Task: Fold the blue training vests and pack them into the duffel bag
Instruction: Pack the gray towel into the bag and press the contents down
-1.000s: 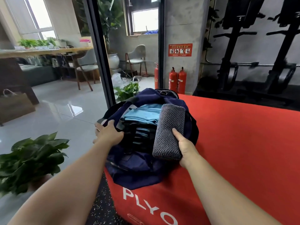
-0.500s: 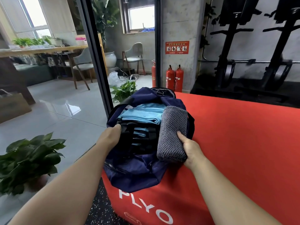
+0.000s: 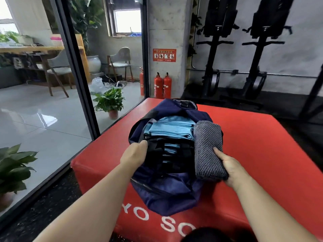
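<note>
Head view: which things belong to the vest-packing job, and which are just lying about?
Job: duffel bag, open; folded blue vests inside; left hand gripping its rim; right hand holding a grey towel at the opening.
Lying about: fire extinguishers, potted plant, chair, red plyo box under the bag.

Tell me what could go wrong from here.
1. The towel, held by the right hand, lies along the bag's right rim, not inside; it may roll onto the box.
2. Pushing it in may rumple the folded vests beside it.
3. The bag's near end overhangs the box's front edge; it might slide off.
</note>
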